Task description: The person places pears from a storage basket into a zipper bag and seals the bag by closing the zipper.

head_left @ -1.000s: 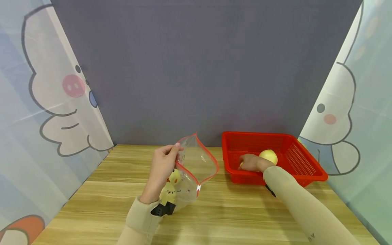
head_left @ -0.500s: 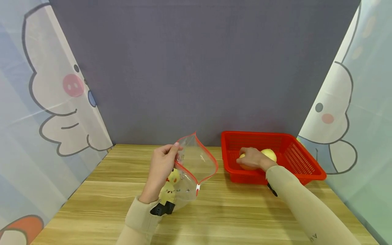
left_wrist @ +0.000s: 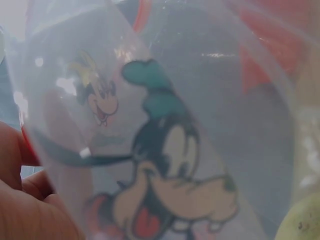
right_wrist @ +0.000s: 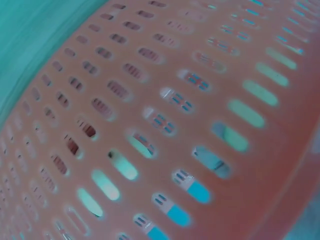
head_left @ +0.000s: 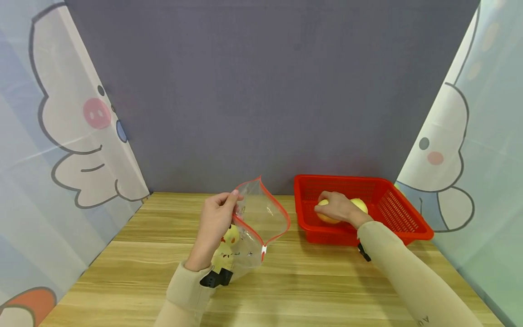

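My left hand (head_left: pixel 219 215) pinches the edge of a clear zip bag (head_left: pixel 261 213) between thumb and fingers. The bag has a red zip rim and a white slider (head_left: pixel 263 250), and its mouth gapes. Yellow rounded shapes (head_left: pixel 223 258) show low in the bag, partly behind the wrist. Cartoon prints (left_wrist: pixel 170 165) cover the plastic in the left wrist view. Inside the red basket (head_left: pixel 323 238), my right hand (head_left: pixel 339 208) grips a round yellow fruit (head_left: pixel 327 218), its kind unclear. Another round yellow fruit (head_left: pixel 359 204) sits just behind that hand. The right wrist view shows the slotted basket wall (right_wrist: pixel 165 120) without the hand.
The basket stands at the back right of the wooden table (head_left: pixel 135 268). A grey backdrop (head_left: pixel 261 91) rises behind, with cartoon-printed curtains (head_left: pixel 445 190) at both sides. The basket's front wall lies beneath the right wrist.
My right hand has risen slightly inside the basket with the yellow fruit, which now shows more. My left hand and the bag have stayed nearly still.
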The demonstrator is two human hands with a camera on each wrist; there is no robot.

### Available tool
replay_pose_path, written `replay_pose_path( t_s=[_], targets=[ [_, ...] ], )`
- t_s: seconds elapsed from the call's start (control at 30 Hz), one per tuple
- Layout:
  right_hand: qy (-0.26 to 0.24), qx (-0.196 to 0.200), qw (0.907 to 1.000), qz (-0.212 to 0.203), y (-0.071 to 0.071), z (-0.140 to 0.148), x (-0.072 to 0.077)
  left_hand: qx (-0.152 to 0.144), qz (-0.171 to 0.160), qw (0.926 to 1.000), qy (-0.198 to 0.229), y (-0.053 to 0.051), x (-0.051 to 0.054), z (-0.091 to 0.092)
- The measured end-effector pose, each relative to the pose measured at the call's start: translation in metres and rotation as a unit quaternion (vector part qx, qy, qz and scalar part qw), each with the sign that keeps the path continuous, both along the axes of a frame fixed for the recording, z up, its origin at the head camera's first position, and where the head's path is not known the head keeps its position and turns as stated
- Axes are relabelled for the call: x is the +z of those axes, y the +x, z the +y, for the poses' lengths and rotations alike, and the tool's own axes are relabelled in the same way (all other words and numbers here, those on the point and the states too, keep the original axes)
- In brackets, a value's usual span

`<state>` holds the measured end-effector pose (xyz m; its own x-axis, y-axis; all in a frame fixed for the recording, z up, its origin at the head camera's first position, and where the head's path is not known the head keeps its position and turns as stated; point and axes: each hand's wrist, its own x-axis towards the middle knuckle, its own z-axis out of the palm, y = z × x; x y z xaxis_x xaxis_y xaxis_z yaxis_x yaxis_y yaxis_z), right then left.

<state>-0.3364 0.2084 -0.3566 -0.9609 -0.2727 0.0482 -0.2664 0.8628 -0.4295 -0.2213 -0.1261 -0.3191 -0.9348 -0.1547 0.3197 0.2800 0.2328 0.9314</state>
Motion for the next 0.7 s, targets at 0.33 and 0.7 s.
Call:
replay_pose_path(
  t_s=[0.33,0.7],
  targets=[
    [-0.011,-0.010,0.9997,0.017,0.003,-0.001,0.002,-0.005,-0.002,1.0000,0.004,0.000,0.000,0.001],
    [-0.037,-0.024,0.9987,0.026,0.007,-0.006,0.012,-0.010,-0.005,0.9999,0.005,-0.001,0.000,0.000]
  ],
)
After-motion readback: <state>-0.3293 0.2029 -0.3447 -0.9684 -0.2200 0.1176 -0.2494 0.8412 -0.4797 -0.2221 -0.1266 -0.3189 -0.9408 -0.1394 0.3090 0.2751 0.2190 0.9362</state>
